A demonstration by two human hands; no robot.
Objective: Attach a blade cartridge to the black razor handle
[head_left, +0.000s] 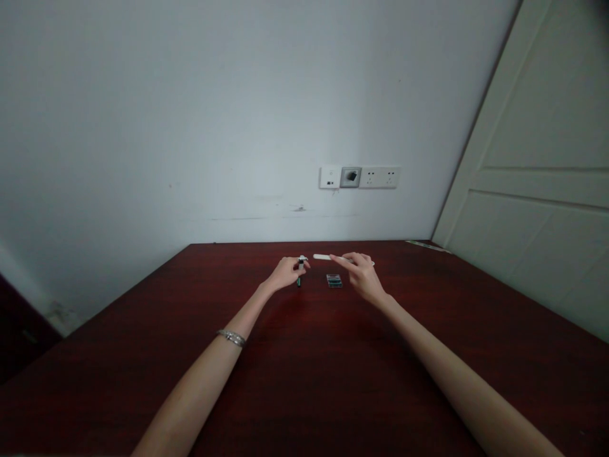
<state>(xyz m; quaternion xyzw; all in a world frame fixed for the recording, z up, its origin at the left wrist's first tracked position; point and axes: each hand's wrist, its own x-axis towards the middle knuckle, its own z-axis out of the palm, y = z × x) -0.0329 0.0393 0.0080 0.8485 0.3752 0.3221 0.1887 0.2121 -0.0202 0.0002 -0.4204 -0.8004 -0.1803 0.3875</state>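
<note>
My left hand [285,273] is closed around a slim razor [299,281], its pale crosswise head at the top and its dark handle pointing down toward the table. My right hand [364,276] grips a long, flat white stick [322,257], which lies nearly level and points left toward the razor; its exact kind cannot be made out. Razor and stick are apart. Between the hands, a little nearer to me, a small clear box [334,281] with dark contents rests on the table, touched by neither hand.
The dark red wooden table [304,381] reaches back to a white wall [190,127]. Sockets and switches [379,178] are on that wall. A pale panelled door [547,158] stands at the right, and a thin strip [428,246] lies at the table's back right corner.
</note>
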